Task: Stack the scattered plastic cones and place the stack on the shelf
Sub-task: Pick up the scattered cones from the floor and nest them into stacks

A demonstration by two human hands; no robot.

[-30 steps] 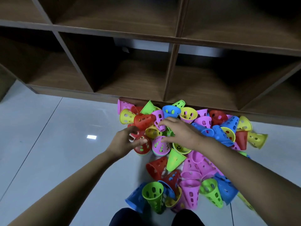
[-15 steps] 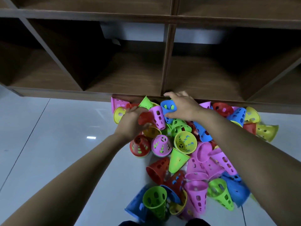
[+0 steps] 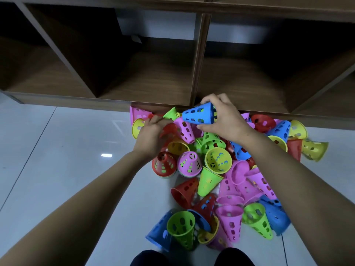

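Observation:
A heap of perforated plastic cones (image 3: 217, 166) in pink, green, blue, red and yellow lies on the floor in front of a brown wooden shelf (image 3: 196, 60). My right hand (image 3: 224, 116) grips a blue cone (image 3: 199, 115) at its wide rim, lifted sideways above the heap with its tip pointing left. My left hand (image 3: 151, 133) holds a red cone (image 3: 170, 129), blurred, just left of a pink cone (image 3: 185, 129). Two short stacks stand upright side by side below my hands, one topped red (image 3: 164, 164), one topped pink (image 3: 189, 164).
The shelf has open cubbies at floor level with dark dividers (image 3: 199, 60); its base board (image 3: 76, 104) runs along the far side of the heap. Glossy grey floor tiles (image 3: 67, 160) spread to the left. My dark knees (image 3: 192, 258) show at the bottom edge.
My right hand has lifted the blue cone out of the heap and turned it sideways. My left hand has kept the red cone and shifted slightly. The view has tilted down toward the shelf base.

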